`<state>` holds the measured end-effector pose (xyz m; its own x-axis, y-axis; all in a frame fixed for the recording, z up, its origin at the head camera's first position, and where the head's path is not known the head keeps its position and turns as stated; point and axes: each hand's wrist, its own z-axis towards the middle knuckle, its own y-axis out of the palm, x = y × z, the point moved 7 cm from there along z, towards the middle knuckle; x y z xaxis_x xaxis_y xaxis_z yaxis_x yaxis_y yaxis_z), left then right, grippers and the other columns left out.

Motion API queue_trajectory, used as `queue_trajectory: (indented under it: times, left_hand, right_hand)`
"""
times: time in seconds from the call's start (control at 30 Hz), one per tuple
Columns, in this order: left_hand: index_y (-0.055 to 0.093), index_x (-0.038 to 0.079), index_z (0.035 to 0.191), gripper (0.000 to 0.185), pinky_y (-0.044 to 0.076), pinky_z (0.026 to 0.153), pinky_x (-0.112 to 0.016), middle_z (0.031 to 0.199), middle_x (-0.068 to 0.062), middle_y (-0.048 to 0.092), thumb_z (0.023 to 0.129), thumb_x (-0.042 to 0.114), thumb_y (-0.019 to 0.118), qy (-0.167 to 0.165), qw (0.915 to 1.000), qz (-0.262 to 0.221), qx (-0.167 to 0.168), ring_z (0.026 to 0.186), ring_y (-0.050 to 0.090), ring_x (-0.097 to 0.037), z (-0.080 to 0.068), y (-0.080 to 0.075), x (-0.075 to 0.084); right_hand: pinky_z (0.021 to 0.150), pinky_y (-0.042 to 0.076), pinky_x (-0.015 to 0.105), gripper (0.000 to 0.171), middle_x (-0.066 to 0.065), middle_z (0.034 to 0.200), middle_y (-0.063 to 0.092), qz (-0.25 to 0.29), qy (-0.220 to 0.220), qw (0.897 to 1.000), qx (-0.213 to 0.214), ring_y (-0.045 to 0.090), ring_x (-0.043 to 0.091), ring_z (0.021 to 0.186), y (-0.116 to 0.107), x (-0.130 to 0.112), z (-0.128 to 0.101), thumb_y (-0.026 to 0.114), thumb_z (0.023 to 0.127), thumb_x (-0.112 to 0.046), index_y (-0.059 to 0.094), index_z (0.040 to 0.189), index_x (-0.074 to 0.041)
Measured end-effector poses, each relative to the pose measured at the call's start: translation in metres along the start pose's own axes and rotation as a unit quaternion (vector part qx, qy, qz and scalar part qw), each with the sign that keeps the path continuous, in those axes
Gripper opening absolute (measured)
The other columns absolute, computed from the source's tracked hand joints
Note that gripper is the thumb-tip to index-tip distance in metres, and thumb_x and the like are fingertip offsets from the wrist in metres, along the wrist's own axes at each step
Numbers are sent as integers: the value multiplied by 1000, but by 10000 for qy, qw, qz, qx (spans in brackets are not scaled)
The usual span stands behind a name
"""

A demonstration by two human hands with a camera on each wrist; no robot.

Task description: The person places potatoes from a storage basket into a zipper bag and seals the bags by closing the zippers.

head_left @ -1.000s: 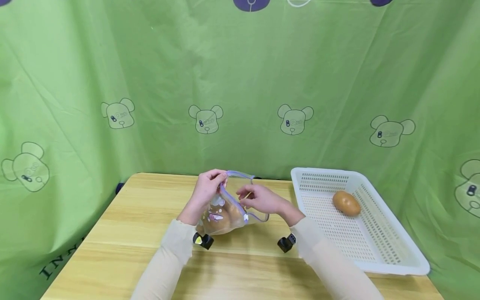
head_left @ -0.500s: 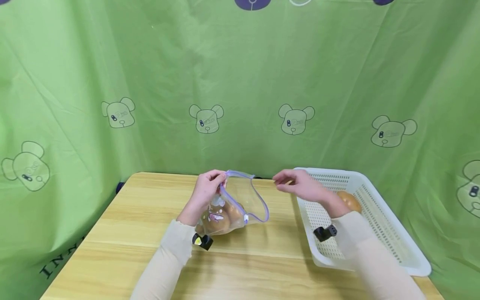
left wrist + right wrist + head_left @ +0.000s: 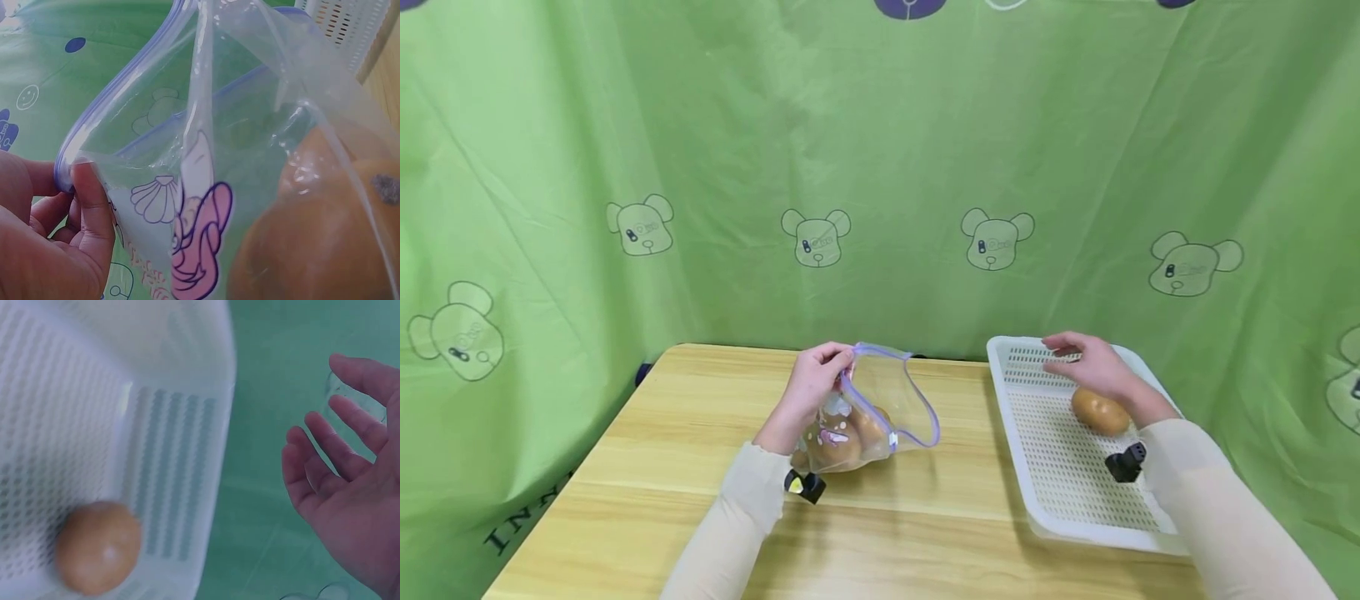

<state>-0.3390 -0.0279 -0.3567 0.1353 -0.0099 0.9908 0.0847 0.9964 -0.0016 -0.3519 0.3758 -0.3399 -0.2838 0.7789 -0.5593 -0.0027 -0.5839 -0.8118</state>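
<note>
Near the table's (image 3: 647,467) middle, the left hand (image 3: 811,385) is pinching the rim of a clear zip bag (image 3: 880,408), keeping its mouth gaping; potatoes (image 3: 838,442), probably two or three, are already lying inside. Toward the right edge, the right hand (image 3: 1090,362) is hovering, fingers relaxed and empty, above the last potato (image 3: 1100,412) waiting in the white basket (image 3: 1060,492). A green bear-print curtain (image 3: 880,167) is hanging behind.

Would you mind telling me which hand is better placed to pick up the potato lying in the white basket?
Probably the right hand: it hovers open just above the potato in the basket, while the left hand pinches the bag rim.
</note>
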Motion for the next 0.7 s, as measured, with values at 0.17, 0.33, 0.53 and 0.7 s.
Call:
queue_trajectory:
  times: [0.17, 0.33, 0.53, 0.7]
  left_hand:
    - [67, -4, 101, 18, 41, 52, -20, 70, -3, 58, 93, 10, 58, -14, 10000, 34, -10, 58, 48, -10, 0, 0, 0]
    - [67, -3, 99, 17, 41, 52, -20, 70, -3, 58, 94, 10, 58, -23, 10000, 50, 11, 59, 48, -11, 0, -1, 0]
    - [68, -2, 99, 16, 41, 53, -20, 70, -4, 58, 93, 10, 58, -38, 10000, 47, -11, 59, 48, -11, 1, -2, -2]
    - [67, -3, 100, 16, 41, 52, -20, 70, -3, 58, 93, 9, 58, -35, 10000, 62, 5, 58, 48, -10, 1, -2, -2]
  right_hand:
    - [91, 41, 56, 54, 27, 121, 55, -233, 38, 9997, 62, 51, 43, 110, -3, 31, -4, 68, 88, -25, 51, 128, 6]
    - [92, 41, 57, 54, 28, 123, 55, -316, 74, 9995, 54, 50, 45, 112, -4, 56, -7, 70, 86, -24, 52, 127, 6]
    - [95, 34, 62, 59, 33, 127, 49, -468, 109, 9988, -43, 42, 52, 117, -3, 75, -11, 73, 84, -22, 50, 128, 9]
    - [98, 26, 64, 62, 35, 132, 42, -531, 222, 9982, -156, 32, 54, 122, 1, 91, -16, 72, 82, -18, 46, 130, 10]
